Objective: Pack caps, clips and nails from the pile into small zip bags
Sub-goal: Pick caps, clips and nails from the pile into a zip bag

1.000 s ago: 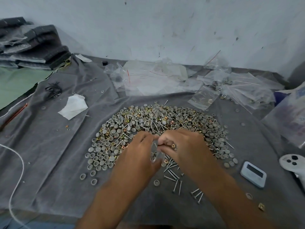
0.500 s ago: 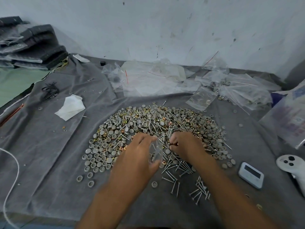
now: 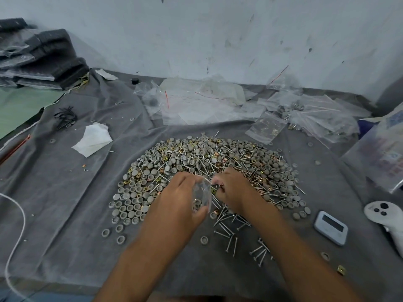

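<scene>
A person's two hands met over the near edge of the pile [image 3: 209, 168], which lay spread on a grey cloth [image 3: 65, 203]. The pile was a broad, roughly oval mound of round grey caps [image 3: 128, 212], brass- and copper-coloured clips [image 3: 262, 182] and slim silver nails [image 3: 226, 227], the caps thickest along its left margin and loose nails scattered toward the viewer. The left hand [image 3: 178, 205] held a small clear zip bag [image 3: 201, 196] upright, its fingers curled round the bag with the thumb on the near side; a few small parts showed through the plastic near the bottom. The right hand [image 3: 234, 189] had its fingertips drawn together at the bag's mouth, pinching a small copper-coloured piece; its kind could not be told. Beyond the pile lay a heap of clear bags [image 3: 218, 101].
</scene>
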